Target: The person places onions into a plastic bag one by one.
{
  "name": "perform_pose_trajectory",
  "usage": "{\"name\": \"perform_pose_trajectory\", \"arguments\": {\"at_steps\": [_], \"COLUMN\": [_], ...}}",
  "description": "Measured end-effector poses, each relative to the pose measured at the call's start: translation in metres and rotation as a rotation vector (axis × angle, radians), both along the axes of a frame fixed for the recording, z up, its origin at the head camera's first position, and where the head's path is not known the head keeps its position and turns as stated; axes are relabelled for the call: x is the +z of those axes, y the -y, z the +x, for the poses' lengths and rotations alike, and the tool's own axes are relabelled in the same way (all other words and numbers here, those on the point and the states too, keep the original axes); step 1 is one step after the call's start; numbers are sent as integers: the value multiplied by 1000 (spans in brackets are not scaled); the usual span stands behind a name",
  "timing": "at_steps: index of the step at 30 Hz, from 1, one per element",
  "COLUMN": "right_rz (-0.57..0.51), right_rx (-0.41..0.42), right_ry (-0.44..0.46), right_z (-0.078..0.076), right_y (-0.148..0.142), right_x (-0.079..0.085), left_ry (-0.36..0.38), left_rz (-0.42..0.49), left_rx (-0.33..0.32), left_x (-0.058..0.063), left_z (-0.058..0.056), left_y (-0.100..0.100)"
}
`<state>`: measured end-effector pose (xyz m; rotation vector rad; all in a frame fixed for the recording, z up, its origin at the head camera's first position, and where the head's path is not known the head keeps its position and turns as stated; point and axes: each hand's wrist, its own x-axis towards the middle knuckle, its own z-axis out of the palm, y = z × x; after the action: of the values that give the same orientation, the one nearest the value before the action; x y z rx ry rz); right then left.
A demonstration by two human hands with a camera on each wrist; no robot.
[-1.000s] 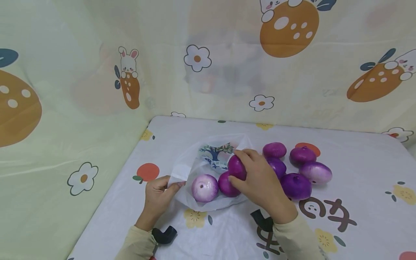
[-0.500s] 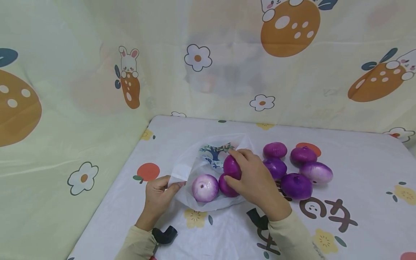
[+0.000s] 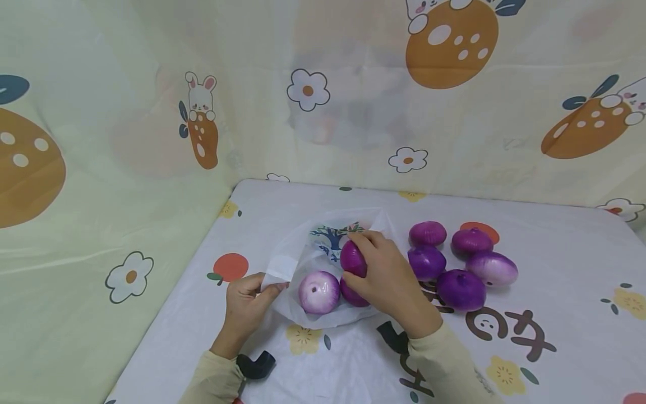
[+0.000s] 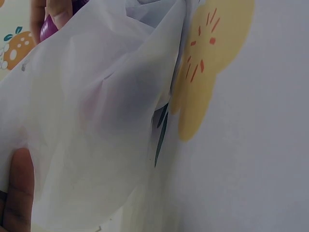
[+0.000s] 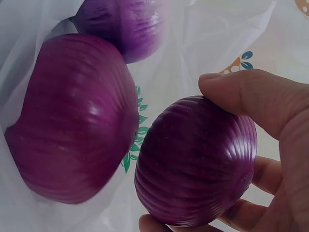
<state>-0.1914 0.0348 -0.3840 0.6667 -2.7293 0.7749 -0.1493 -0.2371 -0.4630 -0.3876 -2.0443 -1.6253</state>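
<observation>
My left hand (image 3: pixel 245 308) pinches the near-left edge of a white translucent plastic bag (image 3: pixel 281 264), its mouth spread wide; in the left wrist view one finger (image 4: pixel 20 188) shows against the film. A purple onion (image 3: pixel 352 259) is gripped in my right hand (image 3: pixel 391 280) over the bag's opening. The right wrist view shows this onion (image 5: pixel 193 162) between thumb and fingers, apart from a larger-looking onion (image 5: pixel 77 121) inside the bag. Two onions lie in the bag: a pale, white-and-purple one (image 3: pixel 319 292) and a magenta one (image 3: pixel 352 293), partly covered by my right hand.
Several more onions (image 3: pixel 461 289) stand grouped on the patterned tablecloth (image 3: pixel 565 269), right of the bag. Printed curtains (image 3: pixel 353 123) rise behind the table and on its left. A black curved piece (image 3: pixel 256 365) sits by the left wrist, another (image 3: pixel 392 338) by the right.
My right hand has carried the onion a little leftward, further over the bag, uncovering more of the onions on the table. The left hand keeps its hold on the bag's edge.
</observation>
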Motion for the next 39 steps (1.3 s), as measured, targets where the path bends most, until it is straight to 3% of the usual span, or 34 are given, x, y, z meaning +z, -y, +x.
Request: {"name": "perform_pose_trajectory", "arguments": {"at_steps": [12, 20, 39], "right_rz": [-4, -20, -31], "right_rx": [3, 6, 7], "right_ry": [-7, -63, -55], "right_z": [-5, -11, -17], "right_y": [8, 12, 22], "right_x": [-6, -14, -24], "left_ry": [4, -62, -40], "left_rz": [10, 18, 26], "left_rx": [-13, -45, -32], "left_x": [1, -1, -2], "left_z": [1, -2, -2], "left_y": [-1, 0, 1]}}
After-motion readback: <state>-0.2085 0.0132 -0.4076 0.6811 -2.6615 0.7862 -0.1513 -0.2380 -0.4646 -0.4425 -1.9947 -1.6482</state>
